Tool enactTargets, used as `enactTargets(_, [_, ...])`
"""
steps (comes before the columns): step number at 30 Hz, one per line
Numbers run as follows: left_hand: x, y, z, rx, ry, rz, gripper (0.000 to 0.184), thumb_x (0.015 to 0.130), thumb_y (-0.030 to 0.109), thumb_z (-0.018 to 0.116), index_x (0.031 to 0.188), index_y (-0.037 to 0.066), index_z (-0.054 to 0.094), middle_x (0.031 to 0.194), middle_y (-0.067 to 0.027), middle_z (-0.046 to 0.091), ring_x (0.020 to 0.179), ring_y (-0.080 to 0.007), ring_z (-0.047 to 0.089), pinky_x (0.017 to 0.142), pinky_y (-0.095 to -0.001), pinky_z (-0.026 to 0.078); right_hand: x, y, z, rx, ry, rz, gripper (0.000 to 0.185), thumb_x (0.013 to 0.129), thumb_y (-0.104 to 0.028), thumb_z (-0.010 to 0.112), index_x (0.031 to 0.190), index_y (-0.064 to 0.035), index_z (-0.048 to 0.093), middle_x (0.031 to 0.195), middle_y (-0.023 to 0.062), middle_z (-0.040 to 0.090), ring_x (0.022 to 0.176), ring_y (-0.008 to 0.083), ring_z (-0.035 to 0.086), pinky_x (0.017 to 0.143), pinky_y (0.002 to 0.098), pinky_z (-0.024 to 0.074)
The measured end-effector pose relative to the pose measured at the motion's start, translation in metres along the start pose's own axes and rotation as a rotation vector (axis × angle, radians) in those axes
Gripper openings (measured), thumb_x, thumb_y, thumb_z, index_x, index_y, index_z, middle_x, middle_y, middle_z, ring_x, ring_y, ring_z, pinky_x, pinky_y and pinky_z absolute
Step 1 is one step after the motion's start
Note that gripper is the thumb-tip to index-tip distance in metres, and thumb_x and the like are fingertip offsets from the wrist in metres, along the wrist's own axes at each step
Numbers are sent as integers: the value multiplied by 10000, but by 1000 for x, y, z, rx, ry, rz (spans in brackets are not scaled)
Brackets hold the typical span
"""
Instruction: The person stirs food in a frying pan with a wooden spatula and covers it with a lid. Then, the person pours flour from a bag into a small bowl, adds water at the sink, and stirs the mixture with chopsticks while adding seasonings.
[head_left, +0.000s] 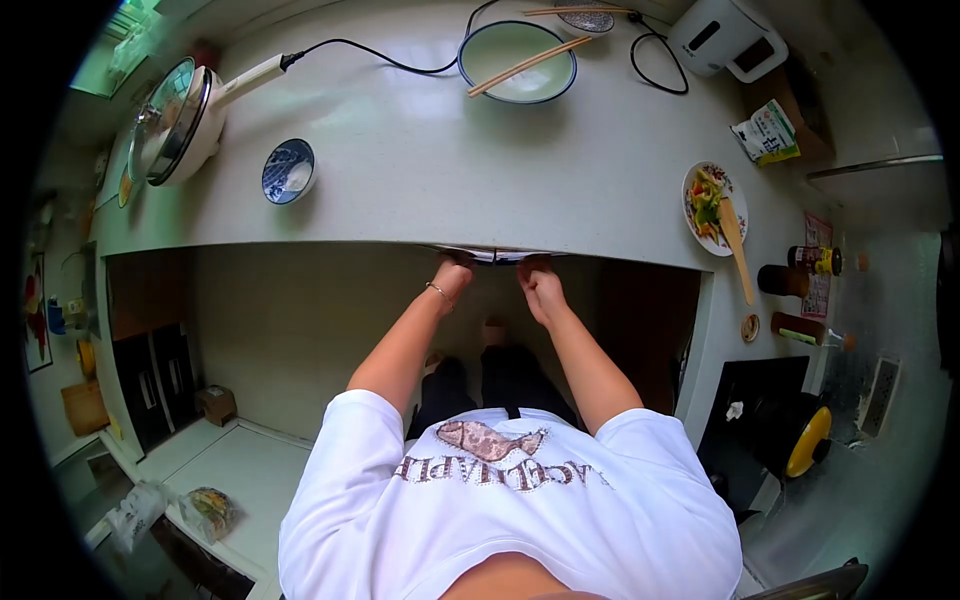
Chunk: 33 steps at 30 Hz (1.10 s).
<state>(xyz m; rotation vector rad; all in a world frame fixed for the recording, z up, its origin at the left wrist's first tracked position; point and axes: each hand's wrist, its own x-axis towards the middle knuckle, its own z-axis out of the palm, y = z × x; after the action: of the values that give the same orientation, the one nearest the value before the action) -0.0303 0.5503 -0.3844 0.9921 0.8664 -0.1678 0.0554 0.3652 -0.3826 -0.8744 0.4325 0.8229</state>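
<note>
At the counter's front edge, my left hand (455,275) reaches forward with its fingers curled in under the rim, a bracelet on the wrist. Beside it, my right hand (541,288) is also closed, knuckles near the same edge. Between and above the hands show two thin, pale, shiny strips, the left strip (470,253) and the right strip (512,256), with a narrow dark gap between them. The fingertips are hidden, and what they grip cannot be made out. Nearest on the counter (400,200) is a blue patterned bowl (280,172) holding something white.
An electric pan (185,125) with a glass lid stands left, its cord running right. At the back is a large bowl (500,60) with chopsticks across it. Right are a plate of cut vegetables (706,190), a wooden spatula (735,245), several bottles and a yellow-lidded pot (800,440).
</note>
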Motion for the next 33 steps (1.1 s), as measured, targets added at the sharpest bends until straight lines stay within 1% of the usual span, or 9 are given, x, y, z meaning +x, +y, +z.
enactTargets(9, [17, 8, 2, 266, 86, -130, 644, 583, -46, 508, 1223, -11, 452, 1093, -71, 517, 937, -200, 524, 759, -267, 441, 7, -24, 27, -283, 32, 66, 593, 645, 139, 373, 1226, 25, 404, 1294, 119, 391, 1197, 276, 383, 1031, 376, 308])
enactTargets(11, [41, -32, -18, 495, 66, 268, 733, 639, 55, 572, 1330, -1, 332, 1293, -202, 430, 1151, -296, 447, 951, -326, 365, -2, -30, 38, -348, -11, 78, 608, 660, 135, 372, 1257, 24, 385, 1334, 123, 365, 1216, 275, 370, 1030, 378, 309])
enactTargets(12, [18, -10, -17, 492, -54, 83, 773, 647, 72, 588, 1350, -1, 276, 1341, -205, 374, 1198, -324, 410, 995, -322, 326, -7, -29, 40, -409, -2, 72, 589, 700, 108, 385, 1282, 17, 365, 1361, 126, 333, 1233, 270, 352, 1029, 376, 311])
enactTargets(14, [-4, -17, -14, 686, 105, 331, 742, 672, 95, 595, 1343, 2, 293, 1346, -220, 363, 1229, -332, 379, 1001, -330, 329, -9, -27, 44, -492, -9, 72, 573, 740, 81, 399, 1306, 11, 345, 1388, 129, 301, 1250, 266, 334, 1028, 375, 314])
enactTargets(17, [-28, -3, -26, 548, 50, 199, 738, 723, 70, 555, 1370, 2, 205, 1337, -208, 386, 1237, -289, 380, 991, -321, 342, -12, -19, 54, -838, 12, 221, 459, 829, -15, 412, 1287, 2, 380, 1313, 140, 408, 1151, 243, 454, 954, 349, 398])
enactTargets(19, [-23, -24, -62, 519, 26, 218, 718, 744, 91, 551, 1368, 3, 207, 1310, -206, 418, 1209, -284, 413, 971, -320, 363, -15, -18, 82, -1205, -281, 642, 378, 871, -91, 413, 1238, -4, 441, 1149, 129, 549, 965, 220, 575, 831, 313, 477])
enactTargets(20, [-27, -34, -82, 501, -17, 220, 698, 765, 112, 547, 1366, 4, 209, 1282, -204, 449, 1181, -278, 446, 951, -319, 384, -24, -13, 106, -1296, -448, 613, 305, 894, -129, 418, 1164, -12, 499, 967, 93, 619, 777, 168, 605, 704, 271, 498])
enactTargets(24, [-88, -42, -168, 477, 98, 97, 620, 783, 112, 532, 1343, 22, 281, 1160, -173, 553, 1062, -245, 540, 876, -319, 435, -35, 19, 227, -1135, -656, 319, 285, 931, -232, 441, 1130, -36, 505, 903, 64, 610, 695, 97, 552, 645, 229, 463])
enactTargets(33, [-221, -124, -377, 188, 347, -176, 520, 844, 179, 533, 1311, 88, 323, 1050, -74, 584, 893, -149, 574, 683, -279, 455, 39, 120, 396, -905, -227, -55, 346, 908, -197, 453, 1212, -50, 376, 981, 107, 564, 744, 159, 570, 646, 286, 504])
